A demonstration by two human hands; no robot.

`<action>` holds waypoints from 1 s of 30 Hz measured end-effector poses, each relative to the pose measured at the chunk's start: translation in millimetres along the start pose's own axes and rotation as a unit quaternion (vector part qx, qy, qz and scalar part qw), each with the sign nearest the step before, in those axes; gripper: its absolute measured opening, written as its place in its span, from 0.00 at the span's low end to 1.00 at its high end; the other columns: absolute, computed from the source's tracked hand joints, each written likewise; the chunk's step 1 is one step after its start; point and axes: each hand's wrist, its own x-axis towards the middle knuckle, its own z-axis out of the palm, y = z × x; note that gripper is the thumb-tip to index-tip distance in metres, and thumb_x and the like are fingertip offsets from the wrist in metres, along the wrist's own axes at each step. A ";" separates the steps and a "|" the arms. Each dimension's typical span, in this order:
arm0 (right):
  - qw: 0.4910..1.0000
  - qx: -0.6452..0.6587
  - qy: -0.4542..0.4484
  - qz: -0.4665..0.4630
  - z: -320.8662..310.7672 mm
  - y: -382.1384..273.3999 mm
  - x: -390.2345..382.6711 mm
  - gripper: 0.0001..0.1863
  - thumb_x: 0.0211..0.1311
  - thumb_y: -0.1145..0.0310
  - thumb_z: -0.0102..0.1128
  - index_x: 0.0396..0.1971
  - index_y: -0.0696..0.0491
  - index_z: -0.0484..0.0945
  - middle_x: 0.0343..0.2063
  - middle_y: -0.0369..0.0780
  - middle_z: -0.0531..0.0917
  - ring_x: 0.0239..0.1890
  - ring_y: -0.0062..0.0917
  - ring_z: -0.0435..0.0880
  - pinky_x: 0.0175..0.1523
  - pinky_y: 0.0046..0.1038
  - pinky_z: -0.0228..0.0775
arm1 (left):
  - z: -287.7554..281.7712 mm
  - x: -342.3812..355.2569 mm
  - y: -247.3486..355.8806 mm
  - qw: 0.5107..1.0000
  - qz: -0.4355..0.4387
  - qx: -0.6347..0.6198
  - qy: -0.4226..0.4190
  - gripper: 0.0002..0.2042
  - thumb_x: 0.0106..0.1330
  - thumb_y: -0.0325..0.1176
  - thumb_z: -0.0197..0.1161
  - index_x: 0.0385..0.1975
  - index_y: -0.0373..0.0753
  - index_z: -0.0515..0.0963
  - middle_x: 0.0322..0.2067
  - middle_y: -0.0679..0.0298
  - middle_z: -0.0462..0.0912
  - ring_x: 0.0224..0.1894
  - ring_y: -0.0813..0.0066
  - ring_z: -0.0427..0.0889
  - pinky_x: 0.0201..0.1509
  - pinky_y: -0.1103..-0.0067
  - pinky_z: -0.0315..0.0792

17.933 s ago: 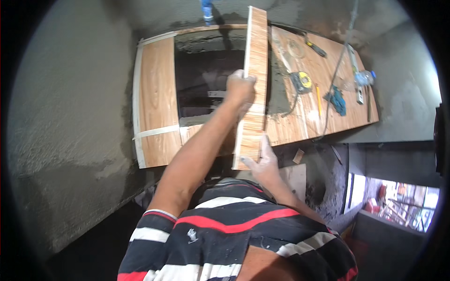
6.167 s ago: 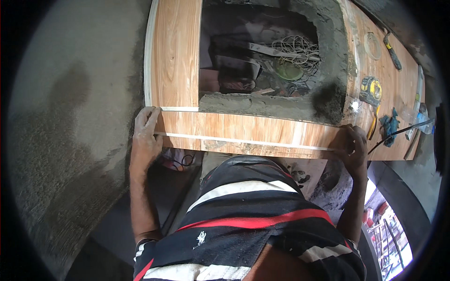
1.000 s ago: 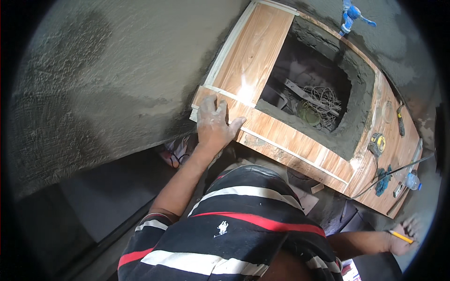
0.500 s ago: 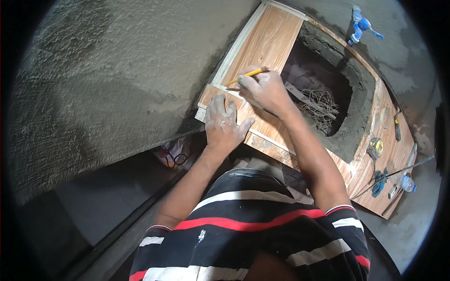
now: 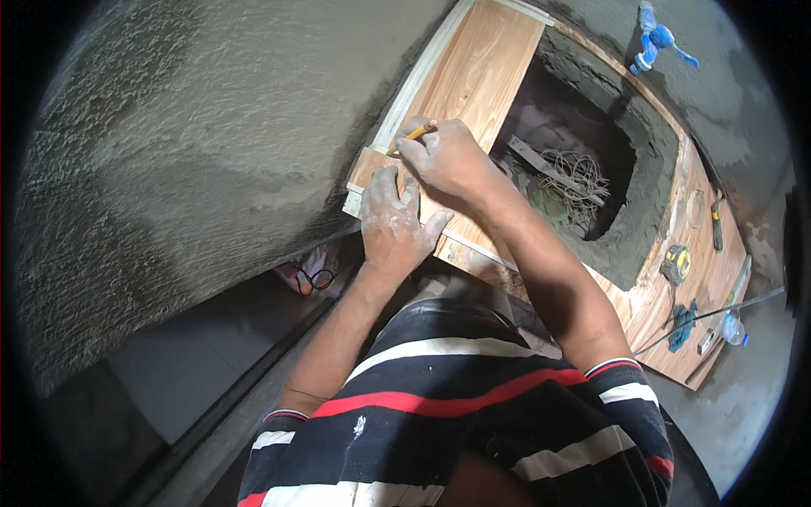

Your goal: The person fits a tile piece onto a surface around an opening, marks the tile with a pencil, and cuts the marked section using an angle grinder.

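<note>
My right hand [image 5: 449, 159] grips a yellow pencil [image 5: 419, 132], its lower end near the seam at the left edge of the wood-grain boards. Dusty and spread flat, my left hand [image 5: 394, 221] presses on the short wood-grain plank [image 5: 369, 166] with its thumb out to the right. That plank lies across the near end of a longer wood-grain board [image 5: 477, 72]. Pale strips [image 5: 413, 86] run along the long board's left side. The pencil's tip is partly hidden by my right fingers.
Right of the boards is a rough cement-edged opening [image 5: 621, 215] with tangled wire [image 5: 579, 179] inside. Farther right lie a tape measure [image 5: 676, 264], a yellow-black tool [image 5: 717, 226], a teal cloth [image 5: 681, 325] and a plastic bottle [image 5: 734, 329]. A blue-wrapped tap [image 5: 655, 39] juts from the wall.
My right hand has moved left and slightly down with the pencil, closer to my left hand. The left hand stays flat on the short plank, and the view has shifted slightly.
</note>
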 end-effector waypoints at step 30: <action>0.984 -0.176 -0.007 0.028 -102.3 31.4 -104.8 0.15 0.72 0.64 0.51 0.33 0.60 0.80 0.27 0.54 0.83 0.31 0.48 0.83 0.43 0.40 0.76 | -3.5 5.9 5.2 1.000 -0.003 0.014 -0.016 0.34 0.57 0.50 0.79 0.53 0.27 0.80 0.59 0.38 0.72 0.61 0.39 0.72 0.64 0.52 0.69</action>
